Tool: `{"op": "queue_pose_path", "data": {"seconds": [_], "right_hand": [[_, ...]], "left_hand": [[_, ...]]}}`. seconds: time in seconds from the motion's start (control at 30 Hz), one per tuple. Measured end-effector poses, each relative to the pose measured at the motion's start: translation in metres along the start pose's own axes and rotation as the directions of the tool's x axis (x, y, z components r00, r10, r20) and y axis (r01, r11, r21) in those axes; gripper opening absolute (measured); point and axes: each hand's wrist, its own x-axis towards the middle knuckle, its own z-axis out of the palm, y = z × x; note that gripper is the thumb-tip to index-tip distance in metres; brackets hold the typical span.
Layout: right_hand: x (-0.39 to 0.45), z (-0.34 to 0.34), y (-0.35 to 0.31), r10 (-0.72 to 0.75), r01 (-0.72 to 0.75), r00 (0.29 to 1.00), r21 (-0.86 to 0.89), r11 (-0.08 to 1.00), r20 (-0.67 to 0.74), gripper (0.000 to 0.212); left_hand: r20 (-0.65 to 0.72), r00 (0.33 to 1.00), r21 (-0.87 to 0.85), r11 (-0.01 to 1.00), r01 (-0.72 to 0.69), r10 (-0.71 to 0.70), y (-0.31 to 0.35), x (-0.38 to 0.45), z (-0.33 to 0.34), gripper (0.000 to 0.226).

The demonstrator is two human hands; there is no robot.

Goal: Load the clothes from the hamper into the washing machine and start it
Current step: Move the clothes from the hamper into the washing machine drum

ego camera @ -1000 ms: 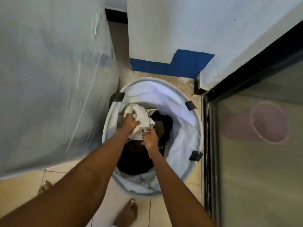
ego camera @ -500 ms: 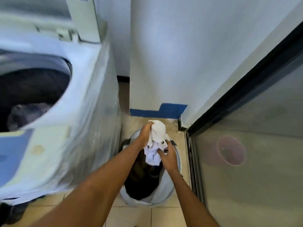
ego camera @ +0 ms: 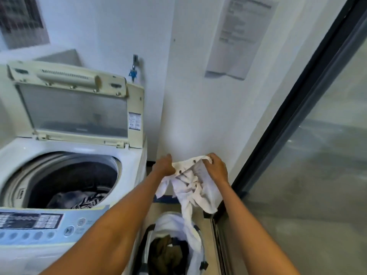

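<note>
White garment (ego camera: 195,187) was gripped at its top edge by both the left hand (ego camera: 163,165) and right hand (ego camera: 216,166), dangling over the hamper (ego camera: 198,253) below them.

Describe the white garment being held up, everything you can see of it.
The white garment looks like thin, crumpled cotton-like fabric with a band along its top edge carrying small dark metal snaps or studs. The left hand and the right hand each hold one end of that band, stretching it roughly level. The rest hangs loose in folds, one long strip trailing down toward the hamper below. It hangs to the right of the open washing machine, not yet over the drum.
</note>
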Motion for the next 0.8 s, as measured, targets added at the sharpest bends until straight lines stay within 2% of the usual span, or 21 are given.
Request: {"op": "queue_pose_path", "data": {"seconds": [0.07, 0.13, 0.2, 0.27, 0.3, 0.37, 0.43, 0.5, 0.53, 0.57, 0.63, 0.7, 0.8], "right_hand": [[0.007, -0.013, -0.037, -0.095, 0.094, 0.995, 0.053, 0.994, 0.017, 0.014], [0.012, -0.018, -0.069, -0.181, 0.176, 0.979, 0.065, 0.982, 0.088, 0.020], [0.013, -0.020, -0.092, -0.223, 0.209, 0.964, 0.104, 0.972, 0.146, 0.029], [0.010, -0.020, -0.111, -0.264, 0.224, 0.954, 0.247, 0.943, 0.143, 0.037], [0.007, -0.020, -0.118, -0.277, 0.214, 0.949, 0.342, 0.915, 0.149, 0.041], [0.004, -0.016, -0.124, -0.275, 0.164, 0.942, 0.449, 0.878, 0.194, 0.056], [0.005, -0.004, -0.120, -0.269, 0.177, 0.933, 0.346, 0.921, 0.240, 0.084], [0.005, 0.017, -0.113, -0.242, 0.243, 0.916, 0.037, 0.969, 0.319, 0.111], [0.003, 0.028, -0.110, -0.184, 0.228, 0.911, -0.081, 0.970, 0.368, 0.111], [-0.001, 0.040, -0.111, -0.120, 0.183, 0.912, -0.128, 0.975, 0.391, 0.102], [-0.010, 0.062, -0.119, -0.023, 0.063, 0.936, -0.103, 0.993, 0.352, 0.066], [-0.012, 0.080, -0.139, -0.048, 0.046, 0.958, 0.014, 0.999, 0.282, 0.038], [-0.020, 0.102, -0.195, -0.172, 0.102, 0.963, 0.305, 0.947, 0.209, 0.030]], "left_hand": [[0.074, 0.991, -0.141, 0.985, -0.101, 0.112, 0.013, -0.006, -0.023, 0.079], [0.103, 0.964, -0.354, 0.915, -0.194, 0.244, 0.028, -0.018, -0.043, 0.083], [-0.015, 0.950, -0.413, 0.864, -0.289, 0.311, 0.043, -0.027, -0.065, 0.057], [-0.160, 0.934, -0.397, 0.845, -0.358, 0.320, 0.052, -0.034, -0.085, 0.011], [-0.216, 0.926, -0.421, 0.826, -0.374, 0.309, 0.054, -0.037, -0.093, 0.004], [-0.348, 0.909, -0.539, 0.745, -0.393, 0.229, 0.056, -0.044, -0.106, 0.013], [-0.464, 0.882, -0.687, 0.597, -0.414, 0.079, 0.054, -0.052, -0.119, 0.015], [-0.487, 0.873, -0.769, 0.489, -0.412, -0.030, 0.048, -0.060, -0.135, 0.018], [-0.487, 0.872, -0.785, 0.465, -0.408, -0.057, 0.044, -0.063, -0.144, 0.016], [-0.498, 0.863, -0.793, 0.447, -0.414, -0.085, 0.039, -0.065, -0.153, 0.015], [-0.534, 0.830, -0.793, 0.434, -0.428, -0.158, 0.023, -0.068, -0.170, 0.018], [-0.588, 0.787, -0.743, 0.509, -0.434, -0.187, 0.002, -0.075, -0.185, 0.023], [-0.638, 0.751, -0.635, 0.668, -0.388, -0.170, -0.044, -0.086, -0.203, 0.031]]}}
